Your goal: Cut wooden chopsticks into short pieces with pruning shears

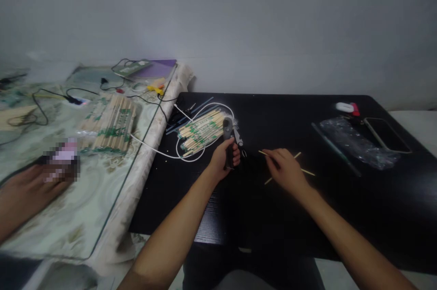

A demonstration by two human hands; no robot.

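Gripping a grey-handled tool point(229, 142) in the left hand point(223, 159), right hand point(285, 169) pinching a thin wooden stick point(263, 153).

Both sit on the black table point(341, 199), just right of the wrapped chopstick bundle point(201, 134). More loose sticks point(305, 171) lie under the right hand. Looks like the stick-working step; next the stick tip needs lining up with the tool's head.
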